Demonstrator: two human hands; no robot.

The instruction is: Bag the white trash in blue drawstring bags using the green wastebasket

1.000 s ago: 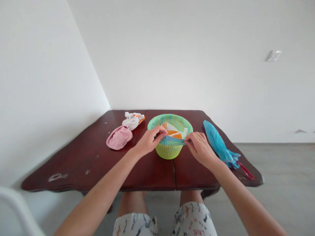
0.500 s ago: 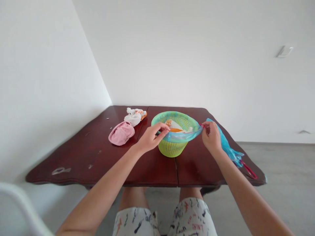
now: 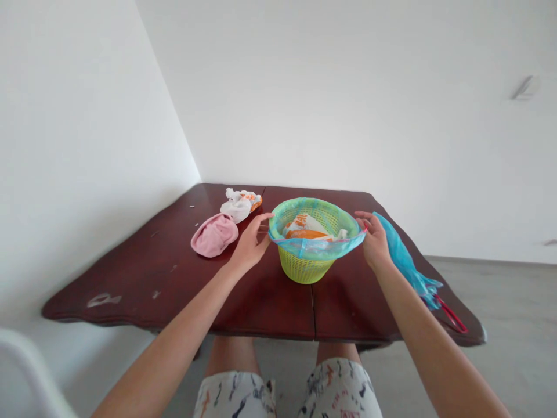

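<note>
A green perforated basket [image 3: 307, 268] stands on the table, lined with a thin blue plastic bag [image 3: 304, 248] folded over its rim. A crumpled white and orange plastic bag [image 3: 307, 227] lies inside. My left hand [image 3: 253, 241] is at the basket's left rim, fingers stretched and apart, the fingertips touching the edge. At the right, my right hand [image 3: 375, 237] has the liner's edge with its red drawstring at its thumb and fingers, while other fingers point out toward the rim. The liner bulges toward that hand.
On the dark red table [image 3: 143, 278], a pink cloth hat [image 3: 214, 235] and another crumpled white and orange bag [image 3: 241, 204] lie left of the basket. A blue plastic bag [image 3: 404, 255] with a red drawstring lies along the right edge. Walls stand behind and left.
My left hand has moved from the front rim leftward to the basket's left side, its fingers opening. The liner's front edge now hangs lower over the rim. My right hand stays at the right.
</note>
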